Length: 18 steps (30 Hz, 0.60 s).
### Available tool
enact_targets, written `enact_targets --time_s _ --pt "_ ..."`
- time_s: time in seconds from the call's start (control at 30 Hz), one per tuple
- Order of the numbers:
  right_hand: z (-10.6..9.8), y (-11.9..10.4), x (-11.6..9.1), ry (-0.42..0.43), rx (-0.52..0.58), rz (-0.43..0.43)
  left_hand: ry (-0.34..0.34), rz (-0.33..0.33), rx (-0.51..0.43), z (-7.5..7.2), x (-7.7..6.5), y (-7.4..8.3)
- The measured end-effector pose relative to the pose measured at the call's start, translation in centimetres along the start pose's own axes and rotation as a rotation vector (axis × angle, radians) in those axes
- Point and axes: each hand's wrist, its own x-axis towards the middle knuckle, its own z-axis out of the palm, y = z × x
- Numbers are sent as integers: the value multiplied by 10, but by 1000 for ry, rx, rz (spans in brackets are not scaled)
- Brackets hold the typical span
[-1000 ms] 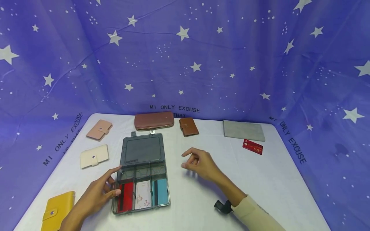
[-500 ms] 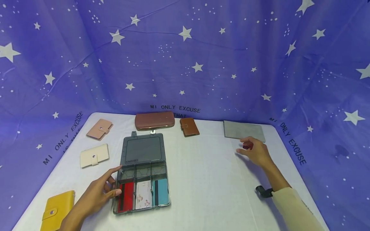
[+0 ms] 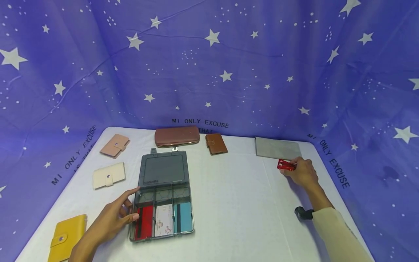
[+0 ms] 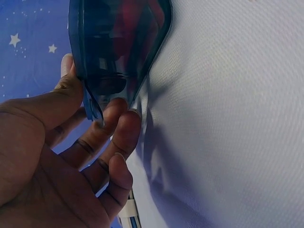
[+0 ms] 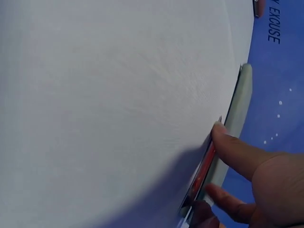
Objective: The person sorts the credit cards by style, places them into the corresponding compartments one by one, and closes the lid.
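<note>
With thumb and fingertips my left hand [image 3: 112, 218] holds the left edge of a smoky clear compartment box [image 3: 165, 168], its lid laid back. Three cards lie in the front compartments: a red card with a black stripe [image 3: 148, 220], a white floral card [image 3: 164, 221] and a teal card [image 3: 186, 217]. The left wrist view shows the thumb at the box's rim and the other fingers along its wall. At the right, my right hand [image 3: 303, 174] pinches a red VIP card [image 3: 283, 164], partly hidden by the fingers. That card [image 5: 205, 168] appears edge-on in the right wrist view.
A grey wallet [image 3: 278, 148] lies just behind the right hand. Along the back are a maroon long wallet [image 3: 176, 137] and a brown cardholder [image 3: 216, 144]. Pink [image 3: 114, 145], cream [image 3: 109, 175] and yellow [image 3: 68, 236] snap cardholders lie at the left.
My right hand has moved from mid-table to the right, onto the red VIP card, and now grips it, shifting it slightly. My left hand stays on the box.
</note>
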Motion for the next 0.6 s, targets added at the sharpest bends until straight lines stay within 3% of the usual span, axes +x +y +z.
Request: enact_targets --time_s 0.13,0.27,0.43,0.6 --pt "-2 -2 4 -24 -20 41 -8 -12 5 0 0 0" --pt "-1 -5 1 -70 -23 1 -18 -20 6 0 0 1" --pt "6 -25 -11 -160 38 -166 -17 -26 2 -1 1 2" --pt "24 -65 -34 -306 214 -364 -21 -35 7 -1 1 3"
